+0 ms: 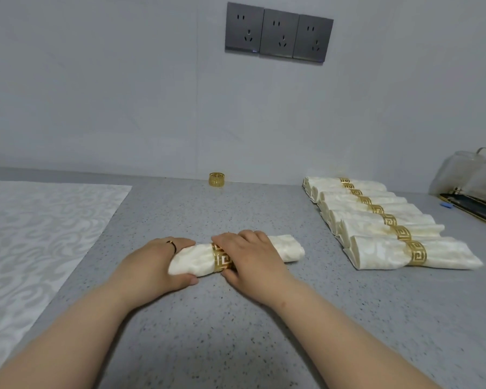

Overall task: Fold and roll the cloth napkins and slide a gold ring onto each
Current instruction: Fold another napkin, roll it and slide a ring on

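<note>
1. Cream patterned cloth napkin (194,261), rolled, lies mid-way across the grey speckled countertop (236,318). The roll could bunch or loosen if the fretwork gold metal ring (220,259) drags its outer layer.
2. It looks plump and softly creased, with the ring near mid-length.
3. Left hand (152,265) clasps its left end; right hand (253,256) curls round the ring.
4. Finished ringed rolls (376,220) lie in a row to the right.

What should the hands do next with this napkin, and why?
Probably carry the rolled napkin to the near end of the finished row: its gold ring already sits near mid-roll, the left hand grips one end, and the right hand holds the ring.
</note>
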Motion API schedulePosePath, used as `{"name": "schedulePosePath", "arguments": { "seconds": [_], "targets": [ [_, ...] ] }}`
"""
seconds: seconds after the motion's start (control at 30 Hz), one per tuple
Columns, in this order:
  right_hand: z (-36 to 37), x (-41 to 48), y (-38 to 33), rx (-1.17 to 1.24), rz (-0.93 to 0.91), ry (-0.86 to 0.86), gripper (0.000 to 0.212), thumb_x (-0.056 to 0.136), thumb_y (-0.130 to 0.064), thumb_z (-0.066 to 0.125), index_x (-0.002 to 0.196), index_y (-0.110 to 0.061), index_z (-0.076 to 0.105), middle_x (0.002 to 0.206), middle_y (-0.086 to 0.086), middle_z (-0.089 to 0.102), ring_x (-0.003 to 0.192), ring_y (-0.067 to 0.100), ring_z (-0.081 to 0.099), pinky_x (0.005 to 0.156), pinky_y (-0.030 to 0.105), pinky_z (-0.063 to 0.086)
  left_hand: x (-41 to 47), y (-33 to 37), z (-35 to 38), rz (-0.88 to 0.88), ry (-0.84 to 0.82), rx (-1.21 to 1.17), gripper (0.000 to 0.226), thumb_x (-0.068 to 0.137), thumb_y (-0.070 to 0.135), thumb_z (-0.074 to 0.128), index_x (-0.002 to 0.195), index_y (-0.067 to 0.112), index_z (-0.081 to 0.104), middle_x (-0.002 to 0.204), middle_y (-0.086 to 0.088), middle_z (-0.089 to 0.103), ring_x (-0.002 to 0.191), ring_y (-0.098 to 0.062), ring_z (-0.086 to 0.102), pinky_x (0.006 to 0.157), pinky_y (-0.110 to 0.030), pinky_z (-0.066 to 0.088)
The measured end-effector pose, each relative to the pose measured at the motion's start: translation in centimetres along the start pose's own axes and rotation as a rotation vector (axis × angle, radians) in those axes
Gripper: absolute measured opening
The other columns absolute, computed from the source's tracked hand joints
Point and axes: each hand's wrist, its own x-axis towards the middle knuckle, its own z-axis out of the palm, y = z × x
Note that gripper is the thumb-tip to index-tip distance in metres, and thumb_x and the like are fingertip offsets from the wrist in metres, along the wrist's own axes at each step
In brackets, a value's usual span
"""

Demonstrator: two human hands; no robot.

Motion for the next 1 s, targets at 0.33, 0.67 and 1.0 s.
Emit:
{"name": "schedulePosePath", "arguments": {
  "seconds": [0.33,0.67,1.0],
  "targets": [
    [0.8,-0.4,0.6,-0.111,-0.018,0.162,0.049,0.047,-0.036,0.086,0.09,-0.021,0.067,0.081,-0.01,0.07,0.068,0.011,0.065,0.072,0.026,0.053,0.5,0.3,-0.2,-0.036,0.029,0.004,0.077,0.05,0.064,0.045,0.123,0.04,0.049,0.099,0.015,0.057,0.085,-0.004,0.045,0.063,-0.01,0.034],
    [-1.8,-2.2,1.7,-0.156,0.042,0.105,0.047,0.046,-0.034,0.087,0.088,-0.023,0.068,0.083,-0.011,0.071,0.076,0.012,0.067,0.078,0.031,0.053,-0.2,1.0,-0.5,0.07,0.187,-0.132,0.107,0.039,0.08,0.03,0.136,0.037,0.033,0.135,0.016,0.04,0.123,-0.006,0.04,0.097,-0.024,0.034],
    [-8.0,-11.9,4.5,-0.357,0.224,-0.049,0.058,0.029,-0.044,0.088,0.083,-0.031,0.07,0.084,-0.022,0.068,0.074,0.001,0.064,0.068,0.014,0.049,-1.5,3.0,1.1,0.166,0.098,-0.077,0.058,0.083,0.061,0.046,0.131,0.029,0.044,0.135,0.012,0.047,0.12,-0.005,0.046,0.084,-0.014,0.031]
  ]
}}
